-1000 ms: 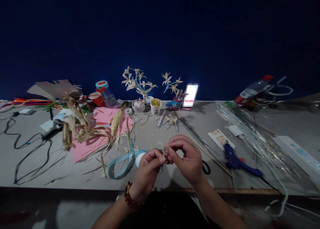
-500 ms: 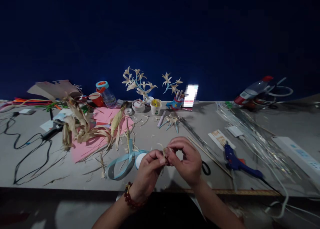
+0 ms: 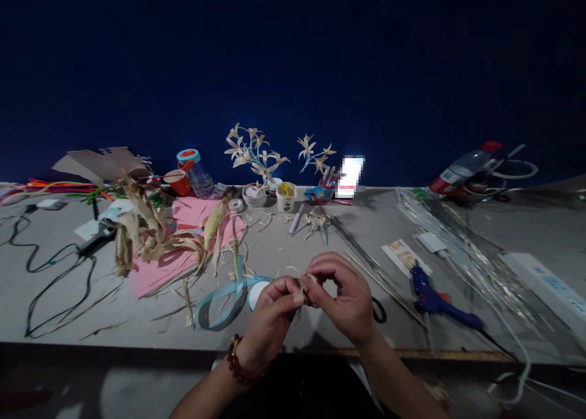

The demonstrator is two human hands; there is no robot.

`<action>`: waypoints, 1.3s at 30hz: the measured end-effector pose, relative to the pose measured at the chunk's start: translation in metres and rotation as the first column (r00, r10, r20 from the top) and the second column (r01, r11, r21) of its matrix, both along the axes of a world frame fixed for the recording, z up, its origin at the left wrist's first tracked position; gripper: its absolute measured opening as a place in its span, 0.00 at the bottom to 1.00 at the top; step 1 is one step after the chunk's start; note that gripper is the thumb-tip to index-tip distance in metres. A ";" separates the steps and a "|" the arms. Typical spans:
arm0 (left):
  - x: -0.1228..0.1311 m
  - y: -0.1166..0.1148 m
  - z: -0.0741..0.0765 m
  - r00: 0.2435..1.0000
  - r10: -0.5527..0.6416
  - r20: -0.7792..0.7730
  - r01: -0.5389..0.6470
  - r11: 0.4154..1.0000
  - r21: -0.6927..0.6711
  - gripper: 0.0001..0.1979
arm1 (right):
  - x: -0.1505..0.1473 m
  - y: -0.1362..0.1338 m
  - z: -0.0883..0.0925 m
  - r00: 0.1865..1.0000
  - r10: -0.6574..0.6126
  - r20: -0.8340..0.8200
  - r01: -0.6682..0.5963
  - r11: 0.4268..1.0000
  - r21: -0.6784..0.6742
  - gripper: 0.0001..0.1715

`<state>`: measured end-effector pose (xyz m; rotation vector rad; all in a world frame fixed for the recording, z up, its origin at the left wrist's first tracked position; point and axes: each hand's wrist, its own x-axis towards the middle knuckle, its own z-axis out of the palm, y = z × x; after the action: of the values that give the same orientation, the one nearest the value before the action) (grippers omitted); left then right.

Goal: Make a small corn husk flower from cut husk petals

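Near the table's front edge, my left hand [image 3: 278, 306] and my right hand [image 3: 341, 294] meet with thumbs and fingers pinched together. Between their fingertips is a thin strip of pale dried husk [image 3: 302, 280], its ends sticking out above and below; most of it is hidden by the fingers. A beaded bracelet [image 3: 240, 361] circles my left wrist. Just left of that hand lies a roll of light blue ribbon [image 3: 220, 322] with a white core [image 3: 259, 294]. Beyond the hands rest several small husk flowers with blue stems [image 3: 315, 222].
Dried corn husks [image 3: 151, 236] cover pink paper [image 3: 160, 272] at left. Husk flower sprays [image 3: 256, 150] stand at the back beside a white tub [image 3: 286, 200]. On the right lie a blue glue gun [image 3: 433, 297], wires [image 3: 476, 254], a power strip [image 3: 544, 284] and a tilted bottle [image 3: 464, 168].
The view has shifted very slightly. Both hands stay pinched together at the same place, with only small finger movement around the husk strip.
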<state>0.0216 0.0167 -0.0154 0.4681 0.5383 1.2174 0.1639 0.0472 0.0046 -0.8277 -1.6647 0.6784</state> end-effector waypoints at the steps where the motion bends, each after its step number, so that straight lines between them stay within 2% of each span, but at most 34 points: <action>1: 0.000 0.000 0.000 1.000 -0.001 0.001 0.001 1.000 -0.001 0.07 | 0.000 0.000 0.000 1.000 -0.001 0.000 0.001 1.000 -0.002 0.08; 18: -0.002 -0.001 -0.005 0.999 -0.042 -0.005 0.042 0.997 0.061 0.05 | 0.005 -0.001 0.001 0.995 0.091 -0.037 -0.094 0.991 -0.096 0.07; 27: -0.002 -0.003 -0.004 0.999 -0.019 -0.040 0.022 0.998 0.057 0.08 | 0.006 -0.002 0.005 0.996 0.091 -0.013 -0.092 0.991 -0.102 0.03; 33: -0.003 0.000 -0.007 0.990 0.016 -0.143 -0.005 0.997 0.075 0.11 | 0.011 -0.003 0.001 0.991 0.114 -0.072 -0.124 0.981 -0.152 0.03; 36: -0.005 0.002 -0.009 0.983 0.037 -0.179 -0.020 0.995 0.096 0.11 | 0.012 -0.003 0.000 0.975 0.179 -0.131 -0.205 0.953 -0.223 0.06; 39: -0.007 0.003 -0.011 0.982 0.034 -0.188 -0.014 0.994 0.105 0.10 | 0.012 -0.002 -0.003 0.937 0.268 -0.223 -0.331 0.885 -0.327 0.12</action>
<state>0.0144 0.0200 -0.0263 0.6720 0.6466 1.2349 0.1758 0.0453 0.0013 -0.7425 -1.5450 1.2685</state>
